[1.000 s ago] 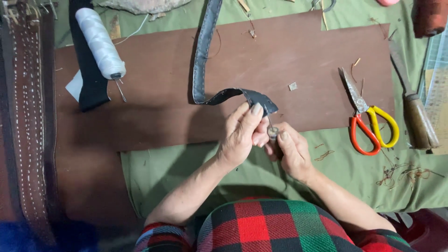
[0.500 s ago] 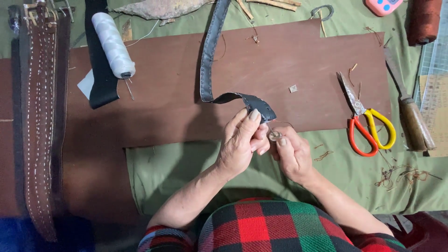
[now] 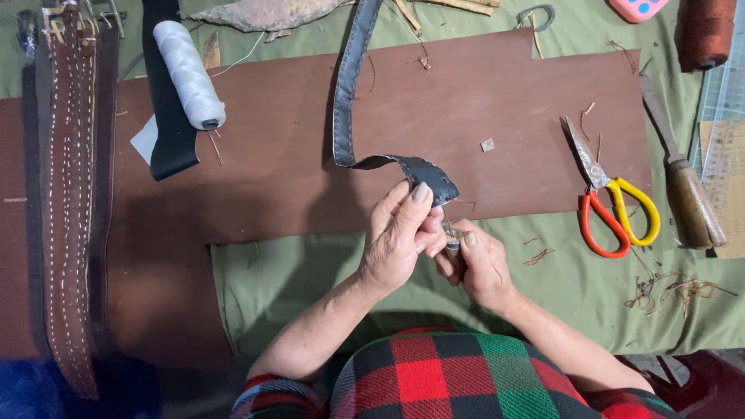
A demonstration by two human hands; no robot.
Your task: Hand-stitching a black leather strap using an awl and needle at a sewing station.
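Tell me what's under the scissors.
The scissors lie partly on the brown leather sheet, blades on it, and partly on the green cloth, handles there. Whatever lies beneath the cloth and sheet is covered.

No packages, labels, signs or screens were to be made out on the surface.

Nearest candidates, entered for completeness:

- Ruled sheet or mat, pale greenish with a fine grid, at the far right edge, well to the right of the right grip and beyond it. Whether it was a printed sign could not be told.
- Tan card or paper with faint marks, lying just below the ruled sheet at the right edge, well apart from both grips. Its kind was unclear.
- Small white scrap, blank, far to the left of the left grip and beyond it.
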